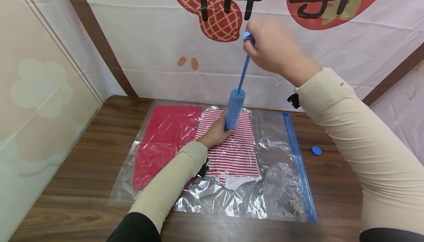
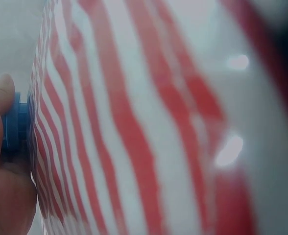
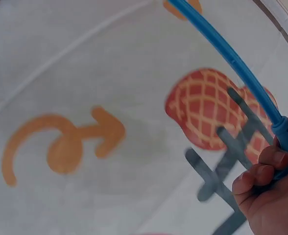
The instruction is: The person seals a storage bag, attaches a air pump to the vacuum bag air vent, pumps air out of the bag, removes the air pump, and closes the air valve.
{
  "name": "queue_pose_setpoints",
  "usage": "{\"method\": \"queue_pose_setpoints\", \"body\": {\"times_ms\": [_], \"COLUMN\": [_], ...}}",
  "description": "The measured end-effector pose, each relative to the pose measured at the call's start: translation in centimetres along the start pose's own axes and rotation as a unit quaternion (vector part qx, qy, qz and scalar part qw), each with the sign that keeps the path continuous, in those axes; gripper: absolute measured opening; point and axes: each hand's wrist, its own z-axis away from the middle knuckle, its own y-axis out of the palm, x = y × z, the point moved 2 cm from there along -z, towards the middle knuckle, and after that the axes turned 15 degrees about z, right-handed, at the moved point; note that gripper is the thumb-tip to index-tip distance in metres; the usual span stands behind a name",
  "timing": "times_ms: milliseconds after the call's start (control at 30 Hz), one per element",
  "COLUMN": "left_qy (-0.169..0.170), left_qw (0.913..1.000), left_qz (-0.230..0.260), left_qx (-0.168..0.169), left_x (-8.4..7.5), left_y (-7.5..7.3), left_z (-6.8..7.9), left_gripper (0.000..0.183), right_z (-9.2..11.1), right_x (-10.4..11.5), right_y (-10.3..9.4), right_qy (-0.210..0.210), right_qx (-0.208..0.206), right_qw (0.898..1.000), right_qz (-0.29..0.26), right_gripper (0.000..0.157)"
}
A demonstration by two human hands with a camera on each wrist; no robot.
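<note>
Left hand (image 1: 214,131) and right hand (image 1: 269,47) both on the blue pump (image 1: 235,107), rod (image 1: 244,71) extended

Left hand grasped the pump's lower end, thumb across the near side of its base; right hand was clenched round the handle (image 1: 247,35), right of centre near the top of the frame. Pump stood just right of the frame's centre, over the striped cloth (image 1: 233,157) inside the clear bag (image 1: 278,142), its top tilted rightward.

Risks (judged): with so much rod out, a sideways pull might have levered the base off its seat and let air leak; a slack left grip would have been the likely cause. A crooked push might have flexed the slim rod. Any gap in the zip strip (image 1: 298,164) could have let air through; its seal could not be verified.

Appearance: plain blue cylinder, dark specks on its top face, thin blue rod. Rod looked curved in the right wrist view; lens distortion possible.

Outward: glossy, wrinkled film covered the red-and-white stripes; red cloth (image 1: 165,135) filled the bag's left part. Zip strip ran down the bag's right edge. Blue cap (image 1: 316,150) lay beyond it on the wooden table (image 1: 334,183). Printed backdrop (image 1: 149,32) spanned the upper frame.
</note>
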Motion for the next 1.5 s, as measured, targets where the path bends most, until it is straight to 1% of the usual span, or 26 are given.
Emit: {"method": "queue_pose_setpoints", "body": {"times_ms": [267,400,533,667,833,967,1167,1300,1500], "left_qy": [0.007,0.011,0.007,0.006,0.01,0.015,0.02,0.023,0.027], "left_qw": [1.0,0.9999,0.9999,0.9999,0.9999,0.9998,0.9997,0.9996,0.9996], "left_qz": [0.003,0.003,0.006,0.009,0.011,0.01,0.012,0.013,0.012], "left_qx": [-0.002,-0.004,-0.004,-0.002,0.003,0.002,0.003,0.003,0.003], "left_x": [0.0,0.0,0.1,0.0,-0.1,-0.1,0.0,-0.1,0.0], "left_y": [0.0,-0.1,-0.1,-0.1,-0.1,0.0,0.1,0.1,0.1], "left_z": [0.1,0.2,0.2,0.2,0.2,0.2,0.2,0.1,0.1], "left_gripper": [0.076,0.075,0.075,0.075,0.075,0.074,0.075,0.076,0.077], "right_z": [0.8,1.3,2.0,2.5,3.2,3.5,3.8,3.9,3.9], "right_x": [1.1,1.5,1.9,2.3,2.6,2.7,2.9,3.0,3.1], "right_y": [3.6,5.2,6.8,8.0,9.1,9.8,10.8,11.1,11.2], "right_qy": [-0.032,-0.047,-0.052,-0.055,-0.064,-0.066,-0.062,-0.055,-0.052], "right_qx": [0.034,0.036,0.042,0.052,0.05,0.053,0.072,0.081,0.078], "right_qw": [0.999,0.998,0.997,0.996,0.996,0.995,0.994,0.993,0.993], "right_qz": [-0.02,-0.035,-0.049,-0.052,-0.041,-0.05,-0.059,-0.061,-0.064], "right_gripper": [0.013,0.013,0.014,0.013,0.014,0.016,0.013,0.011,0.01]}}
